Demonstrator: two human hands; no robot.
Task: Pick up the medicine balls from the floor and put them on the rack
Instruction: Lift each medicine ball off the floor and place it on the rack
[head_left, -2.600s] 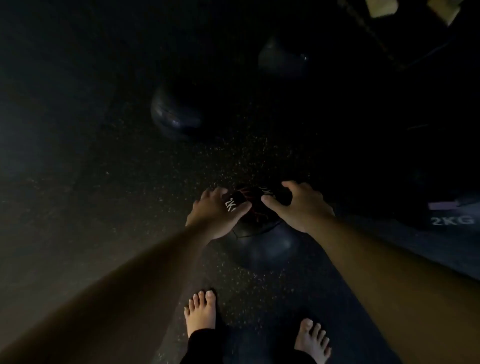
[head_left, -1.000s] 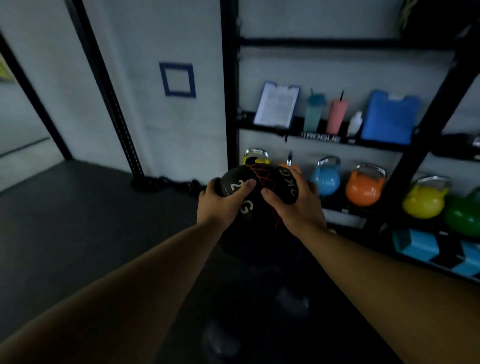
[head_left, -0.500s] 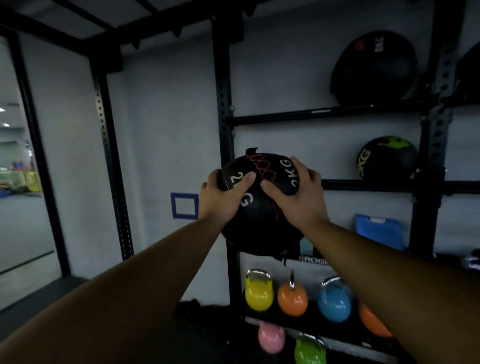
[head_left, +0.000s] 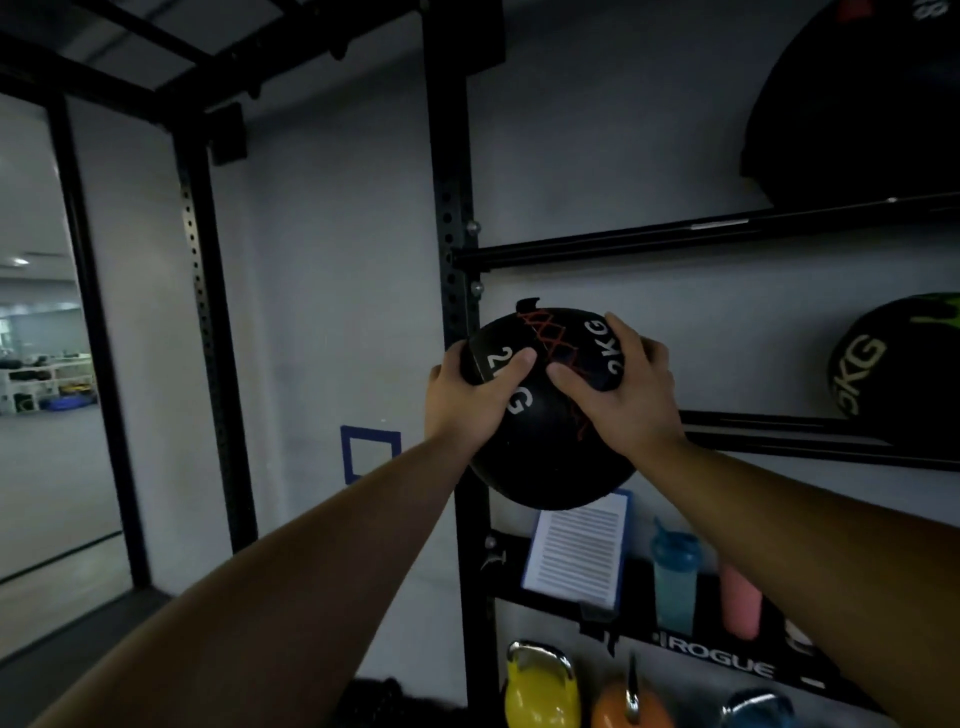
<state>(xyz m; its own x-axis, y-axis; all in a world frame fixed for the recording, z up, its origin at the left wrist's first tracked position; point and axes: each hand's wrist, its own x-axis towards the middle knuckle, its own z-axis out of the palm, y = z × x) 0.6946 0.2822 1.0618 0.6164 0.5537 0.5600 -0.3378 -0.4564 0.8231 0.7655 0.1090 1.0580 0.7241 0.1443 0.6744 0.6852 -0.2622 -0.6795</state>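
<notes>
Behind the black rack (head_left: 460, 208), with your left hand (head_left: 467, 400) and right hand (head_left: 618, 395) both gripping the 2KG medicine ball (head_left: 540, 457), seat it squarely on the shelf rails (head_left: 779, 434) before releasing.

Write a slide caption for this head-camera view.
Both bare hands, left and right, lift a black 2 kg medicine ball toward the black metal rack.

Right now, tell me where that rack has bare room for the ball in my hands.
Free: the middle shelf rails, between the black upright and the green-marked ball; also the upper rail left of the big black ball. Crowded: the lower shelf with clipboard and bottles.
</notes>
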